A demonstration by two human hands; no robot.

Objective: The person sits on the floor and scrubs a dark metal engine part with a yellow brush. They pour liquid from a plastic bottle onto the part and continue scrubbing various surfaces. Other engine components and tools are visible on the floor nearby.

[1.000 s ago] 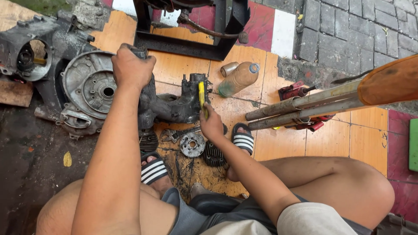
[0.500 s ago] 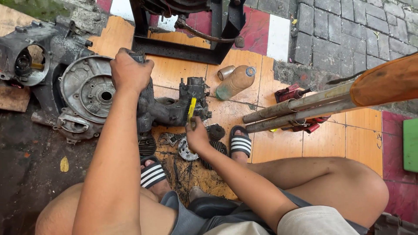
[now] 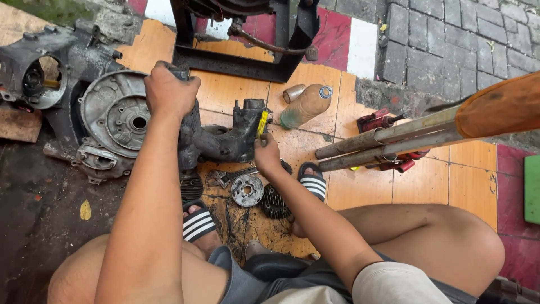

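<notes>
A dark, greasy engine casing (image 3: 216, 143) lies on the orange tiles between my feet. My left hand (image 3: 169, 90) is closed over its upper left end, pressing down on it. In my right hand (image 3: 265, 155) is a yellow-handled tool (image 3: 262, 124), its tip set against the casing's right end near the cylinder opening (image 3: 253, 107). A round metal disc (image 3: 247, 190) and a finned dark part (image 3: 274, 201) lie just below the casing. I sit with striped sandals (image 3: 197, 222) on both feet.
A grey round engine cover (image 3: 115, 118) and a larger crankcase (image 3: 39, 73) lie at the left. A plastic bottle (image 3: 306, 106) lies on its side behind the casing. Metal tubes (image 3: 388, 143) cross from the right over red tools (image 3: 377, 120). A black metal frame (image 3: 242, 62) stands at the top.
My right hand has moved with the yellow-handled tool from the middle of the casing to its right end. My left hand keeps its hold on the casing.
</notes>
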